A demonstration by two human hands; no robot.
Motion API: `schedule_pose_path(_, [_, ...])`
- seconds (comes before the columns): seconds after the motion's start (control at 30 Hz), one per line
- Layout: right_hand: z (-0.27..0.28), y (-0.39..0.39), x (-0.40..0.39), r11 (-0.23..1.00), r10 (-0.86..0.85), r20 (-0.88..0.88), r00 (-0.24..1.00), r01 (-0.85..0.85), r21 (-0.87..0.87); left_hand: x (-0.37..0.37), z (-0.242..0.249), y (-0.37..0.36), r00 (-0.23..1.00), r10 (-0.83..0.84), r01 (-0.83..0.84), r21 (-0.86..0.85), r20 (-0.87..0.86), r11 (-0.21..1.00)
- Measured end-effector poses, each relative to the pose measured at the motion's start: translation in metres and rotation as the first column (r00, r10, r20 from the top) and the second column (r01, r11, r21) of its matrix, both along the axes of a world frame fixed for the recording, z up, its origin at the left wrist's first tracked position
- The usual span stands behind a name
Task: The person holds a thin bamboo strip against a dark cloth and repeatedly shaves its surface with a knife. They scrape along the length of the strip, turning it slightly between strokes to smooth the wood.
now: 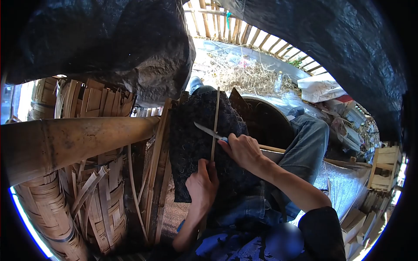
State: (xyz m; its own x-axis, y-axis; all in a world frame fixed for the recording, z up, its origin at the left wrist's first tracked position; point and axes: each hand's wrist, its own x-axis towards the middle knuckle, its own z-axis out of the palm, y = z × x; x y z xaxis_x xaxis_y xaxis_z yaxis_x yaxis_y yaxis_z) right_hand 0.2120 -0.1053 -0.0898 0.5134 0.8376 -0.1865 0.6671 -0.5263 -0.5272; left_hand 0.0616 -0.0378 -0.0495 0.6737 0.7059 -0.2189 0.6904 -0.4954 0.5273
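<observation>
The left hand (202,183) has its grip clamped on a thin strip (217,111) reaching the dark cloth's (188,150) far edge. The right hand's (244,151) is clasped round a knife (208,131), blade across the strip.

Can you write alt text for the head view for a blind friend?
A person's right hand holds a knife across a thin strip gripped by the left hand, over a dark cloth. A bamboo pole juts in at left; straw-like scraps lie beyond.
</observation>
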Motion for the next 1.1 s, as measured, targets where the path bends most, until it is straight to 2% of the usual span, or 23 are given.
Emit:
schedule_pose_path(0.07, [-0.015, 0.011, 0.015, 0.998, -0.037, 0.045, 0.998, 0.034, 0.059, -0.003, 0.001, -0.006, 1.0, -0.015, 0.015, -0.008, 0.013, 1.0])
schedule_pose_path(0.13, [-0.028, 0.023, 0.046, 0.982, -0.186, 0.039, 0.982, 0.186, -0.004, -0.007, 0.003, -0.008, 0.999, -0.003, 0.004, -0.026, 0.046, 1.0])
schedule_pose_path(0.17, [-0.026, 0.019, 0.047, 0.981, -0.194, 0.037, 0.98, 0.194, 0.008, -0.009, 0.003, -0.006, 0.997, 0.023, -0.018, -0.06, 0.075, 0.998])
schedule_pose_path(0.23, [-0.008, 0.006, 0.043, 0.981, -0.113, 0.072, 0.991, 0.1, 0.168, -0.01, 0.005, 0.001, 0.992, 0.092, -0.082, -0.112, 0.088, 0.99])
schedule_pose_path(0.27, [0.007, 0.0, 0.035, 0.973, -0.135, -0.044, 0.99, 0.141, 0.184, -0.008, 0.004, 0.004, 0.982, 0.157, -0.138, -0.169, 0.103, 0.976])
schedule_pose_path(0.3, [0.016, -0.009, 0.026, 0.976, -0.122, -0.04, 0.992, 0.127, 0.176, -0.006, 0.004, 0.006, 0.98, 0.17, -0.15, -0.178, 0.104, 0.973])
schedule_pose_path(0.37, [0.023, -0.023, 0.011, 0.989, 0.043, -0.171, 0.984, -0.017, 0.149, -0.005, 0.007, 0.008, 0.976, 0.206, -0.181, -0.252, 0.073, 0.951])
schedule_pose_path(0.5, [0.016, -0.027, 0.007, 0.996, 0.053, -0.156, 0.986, -0.042, 0.075, -0.003, 0.004, 0.011, 0.973, 0.203, -0.164, -0.297, 0.105, 0.941])
schedule_pose_path(0.6, [0.013, -0.014, 0.01, 0.998, 0.055, -0.108, 0.993, -0.056, -0.01, -0.004, 0.004, 0.009, 0.97, 0.225, -0.184, -0.32, 0.094, 0.929])
schedule_pose_path(0.7, [-0.008, 0.0, 0.015, 0.996, 0.022, -0.037, 0.999, -0.018, 0.091, -0.003, 0.004, 0.011, 0.972, 0.214, -0.174, -0.311, 0.099, 0.934])
schedule_pose_path(0.77, [-0.026, 0.012, 0.026, 0.968, -0.005, 0.213, 0.977, -0.049, 0.247, -0.003, 0.005, 0.009, 0.971, 0.206, -0.163, -0.301, 0.117, 0.939])
schedule_pose_path(0.83, [-0.057, 0.025, 0.063, 0.987, 0.157, 0.28, 0.947, -0.141, -0.079, -0.006, 0.01, 0.006, 0.977, 0.193, -0.155, -0.317, 0.093, 0.936])
schedule_pose_path(0.87, [-0.042, 0.035, 0.082, 0.976, -0.132, -0.221, 0.966, 0.087, -0.201, -0.007, 0.011, 0.008, 0.982, 0.176, -0.144, -0.332, 0.069, 0.932])
schedule_pose_path(0.9, [-0.04, 0.032, 0.085, 0.976, -0.138, -0.22, 0.966, 0.095, -0.196, -0.007, 0.01, 0.011, 0.983, 0.168, -0.136, -0.328, 0.072, 0.935])
schedule_pose_path(0.97, [-0.04, 0.02, 0.092, 0.99, -0.137, -0.248, 0.959, 0.143, 0.009, -0.01, 0.007, 0.012, 0.966, 0.253, -0.213, -0.386, 0.054, 0.898])
schedule_pose_path(1.0, [-0.032, 0.012, 0.086, 0.975, -0.188, -0.28, 0.941, 0.214, 0.063, -0.011, 0.006, 0.012, 0.962, 0.267, -0.227, -0.393, 0.049, 0.891])
schedule_pose_path(1.1, [-0.004, -0.011, 0.057, 0.984, -0.097, -0.352, 0.931, 0.142, 0.106, -0.008, 0.001, 0.016, 0.936, 0.344, -0.271, -0.468, 0.075, 0.841])
